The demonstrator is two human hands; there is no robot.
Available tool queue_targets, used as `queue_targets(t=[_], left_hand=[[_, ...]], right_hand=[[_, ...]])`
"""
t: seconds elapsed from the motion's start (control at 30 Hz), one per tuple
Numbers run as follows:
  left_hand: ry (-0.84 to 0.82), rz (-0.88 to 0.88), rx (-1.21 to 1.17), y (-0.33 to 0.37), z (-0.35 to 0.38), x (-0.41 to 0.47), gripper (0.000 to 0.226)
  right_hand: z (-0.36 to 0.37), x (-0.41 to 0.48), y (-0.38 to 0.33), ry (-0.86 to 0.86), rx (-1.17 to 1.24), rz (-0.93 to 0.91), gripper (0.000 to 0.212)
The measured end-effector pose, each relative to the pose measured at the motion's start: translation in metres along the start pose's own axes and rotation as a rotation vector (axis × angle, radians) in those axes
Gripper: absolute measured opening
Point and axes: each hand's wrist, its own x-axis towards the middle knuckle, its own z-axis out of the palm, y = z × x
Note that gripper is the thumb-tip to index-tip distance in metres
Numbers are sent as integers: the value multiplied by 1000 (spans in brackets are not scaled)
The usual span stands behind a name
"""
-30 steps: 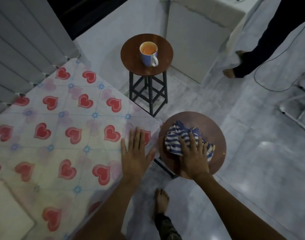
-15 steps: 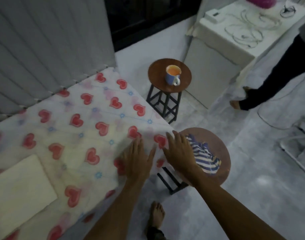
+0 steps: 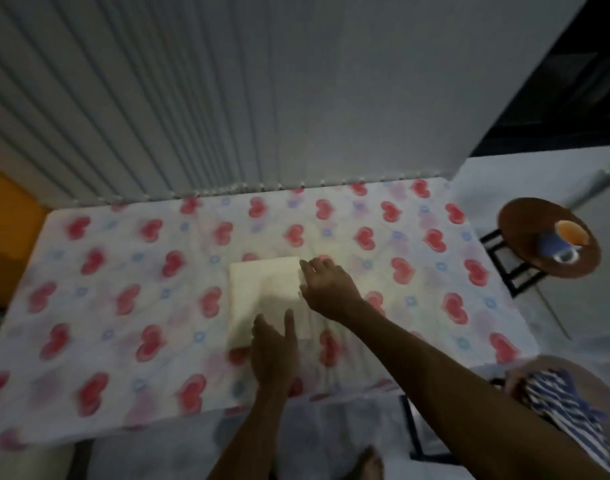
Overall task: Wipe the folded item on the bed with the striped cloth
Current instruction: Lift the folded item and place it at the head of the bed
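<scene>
A cream folded item (image 3: 262,292) lies flat in the middle of the bed (image 3: 123,306), which has a white sheet with red hearts. My left hand (image 3: 274,351) hovers at its near edge, fingers apart and empty. My right hand (image 3: 326,285) reaches over its right edge, fingers spread, holding nothing. The blue-and-white striped cloth (image 3: 570,410) lies crumpled on a round wooden stool (image 3: 608,386) at the lower right, away from both hands. The view is blurred by motion.
A second round stool (image 3: 525,244) stands off the bed's right end and carries a blue mug (image 3: 561,242) of orange liquid. Grey vertical blinds (image 3: 227,98) run along the bed's far side. My bare foot (image 3: 365,462) is on the pale floor.
My right hand left the striped cloth on the stool and swung left onto the folded item. My left hand moved from the bed's corner to the item. The view turned left.
</scene>
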Motion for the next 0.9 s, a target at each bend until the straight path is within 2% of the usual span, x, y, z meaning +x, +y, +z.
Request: queue_targets(t=[0.1,0.2,0.27,0.4,0.6,0.77,0.9], left_hand=[[-1,-118,-105,-18,-24,16,82],[16,-134,-194,-25,-36,24,77],[9,-214,-218,-26,-40,30,75],[-25,-338,-274,-23,-38,32,79],[85,-411,-419,-16,-35,28,80],[66,-715,-521,-13,-32,35,75],[49,-868,-681,-10,-29,39,68]], right_hand=[[6,38,-33,-58,-14,-30,47],[18,66,-52,-105,-11,-3,42],[28,83,-58,-156,-15,11,39],[43,105,-51,-222,-12,25,37],[53,137,-39,-214,-5,-26,40],[61,150,-38,-268,77,-60,43],[67,155,-31,-290,104,-68,42]])
